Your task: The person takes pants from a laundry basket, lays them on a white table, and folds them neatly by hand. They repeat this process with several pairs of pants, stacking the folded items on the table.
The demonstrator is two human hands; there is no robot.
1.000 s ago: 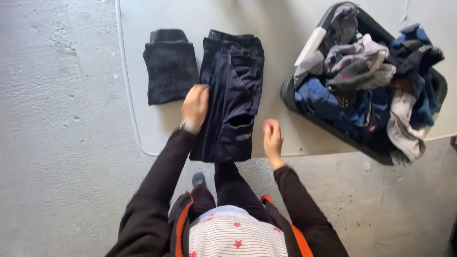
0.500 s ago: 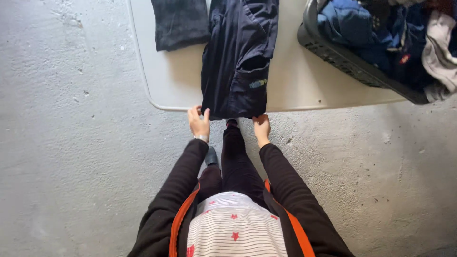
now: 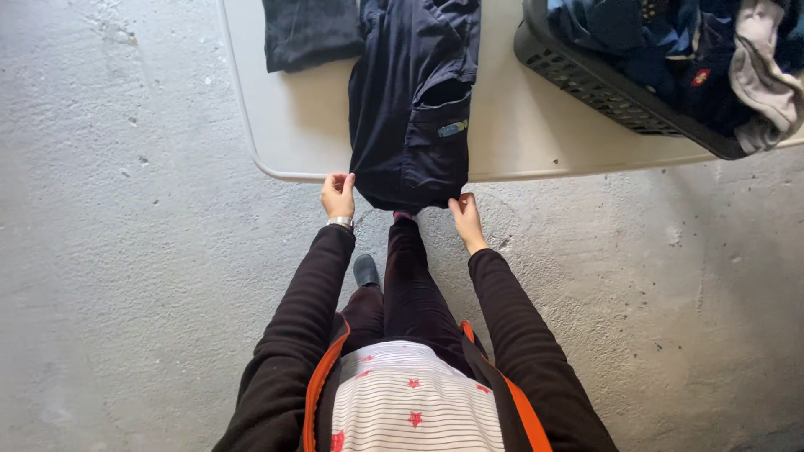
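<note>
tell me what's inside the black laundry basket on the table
The basket holds a heap of clothes, mostly blue and dark, plus a grey piece draped over the rim. Whatever lies beneath the heap is hidden.

A home laundry spot: concrete floor [image 3: 126, 251], folding table [image 3: 519, 125], full laundry basket [image 3: 603, 92].

Folded dark garment [image 3: 310, 33] at far left on the tabletop [image 3: 289, 134]; black laundry basket [image 3: 603, 88] of mixed clothes at far right; concrete floor [image 3: 126, 251] below.
</note>
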